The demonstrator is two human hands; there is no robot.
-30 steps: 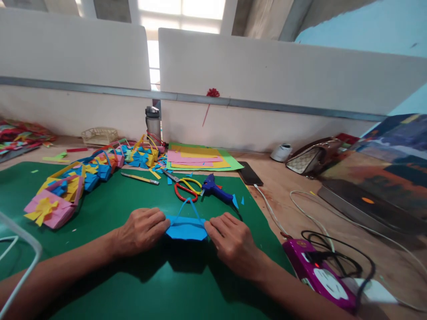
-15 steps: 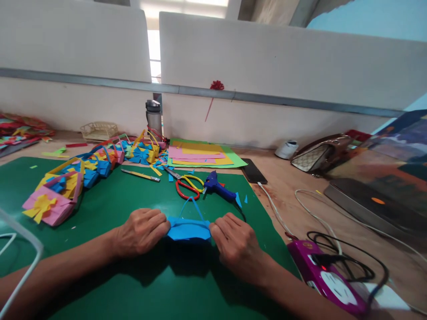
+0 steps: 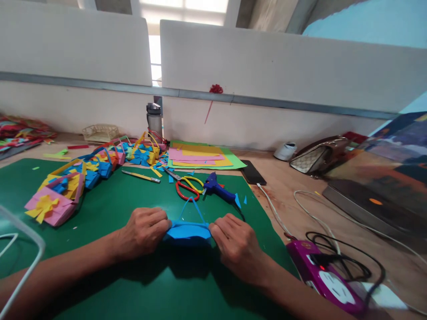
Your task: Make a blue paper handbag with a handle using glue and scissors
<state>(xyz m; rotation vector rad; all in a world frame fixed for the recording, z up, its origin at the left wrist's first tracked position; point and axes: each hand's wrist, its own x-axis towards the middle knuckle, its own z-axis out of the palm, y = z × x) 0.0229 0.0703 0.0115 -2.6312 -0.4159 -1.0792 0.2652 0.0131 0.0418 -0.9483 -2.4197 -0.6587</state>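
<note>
Between my two hands is a blue paper basket (image 3: 188, 230), with a thin blue handle rising to a point at its far side. My left hand (image 3: 146, 233) pinches its left end, fingers curled closed. At the opposite end my right hand (image 3: 234, 243) grips the paper the same way. The basket's underside lies in shadow above the green mat (image 3: 110, 284). Just beyond the handle lie scissors (image 3: 188, 187) with red and yellow grips, and a blue glue gun (image 3: 218, 189) is to their right.
Finished paper baskets (image 3: 55, 206) line the left side. A yellow cutter knife (image 3: 140, 176) lies near coloured paper sheets (image 3: 200, 156). On the right are a phone (image 3: 253, 172), a purple power strip (image 3: 323, 278) and loose cables. A white bent tube (image 3: 33, 262) crosses the lower left.
Both hands keep their hold on the basket's ends. The basket's front panel has tilted slightly; the camera view has shifted a little.
</note>
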